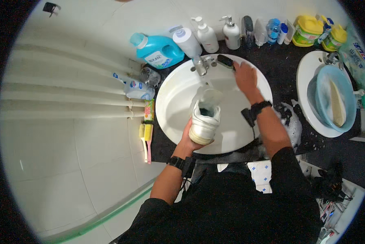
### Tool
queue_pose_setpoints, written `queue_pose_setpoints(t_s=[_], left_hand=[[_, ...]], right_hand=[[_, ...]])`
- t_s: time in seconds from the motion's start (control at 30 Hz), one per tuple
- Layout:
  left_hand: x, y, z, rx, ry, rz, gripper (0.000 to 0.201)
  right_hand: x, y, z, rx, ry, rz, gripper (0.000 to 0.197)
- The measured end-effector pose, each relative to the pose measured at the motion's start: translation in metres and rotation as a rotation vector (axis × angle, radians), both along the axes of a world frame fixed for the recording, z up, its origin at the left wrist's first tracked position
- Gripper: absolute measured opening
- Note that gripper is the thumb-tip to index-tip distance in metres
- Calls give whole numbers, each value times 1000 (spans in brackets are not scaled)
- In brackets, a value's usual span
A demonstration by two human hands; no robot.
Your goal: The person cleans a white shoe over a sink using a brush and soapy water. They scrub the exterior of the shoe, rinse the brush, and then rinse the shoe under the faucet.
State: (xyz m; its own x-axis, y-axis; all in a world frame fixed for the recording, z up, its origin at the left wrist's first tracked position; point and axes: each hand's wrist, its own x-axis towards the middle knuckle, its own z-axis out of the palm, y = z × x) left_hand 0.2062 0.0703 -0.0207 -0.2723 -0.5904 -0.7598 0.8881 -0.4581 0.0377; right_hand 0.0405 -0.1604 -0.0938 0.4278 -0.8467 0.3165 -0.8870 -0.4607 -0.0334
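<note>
My left hand [187,140] is closed around a white sneaker [205,124], holding it tilted over the white sink [166,103] with its heel toward me. The shoe's opening shows a dark inside. At the sink's far right rim, the fingers of my right hand [246,79] are closed on the near end of a black brush [225,62]. The brush lies beside the faucet [200,65]; its bristles cannot be made out. Both my wrists wear black bands with small devices.
Bottles line the wall, among them a blue detergent jug [160,51] and a white pump bottle [207,35]. Two brushes [146,142] lie left of the sink. Foam [290,122] covers the counter at right. A second sink [306,99] holds a blue basin [322,101] with a pale shoe.
</note>
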Motion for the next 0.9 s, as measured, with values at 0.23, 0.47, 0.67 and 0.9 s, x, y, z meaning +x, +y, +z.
queue_pose_setpoints(t_s=[0.23,0.47,0.67,0.9], left_hand=[[10,13,-14,-248,-426,-200,45],[17,5,-14,-113,-31,46,42],[26,9,-5,44,137,-26,48],[24,20,-12,-70,17,-77,56]], right_hand=[[-2,-1,9,-49,-197,0,42],[39,78,23,1246,-1391,301,51],[77,72,14,1713,-1545,19,44],[87,55,-43,2042,-1941,-243,21]])
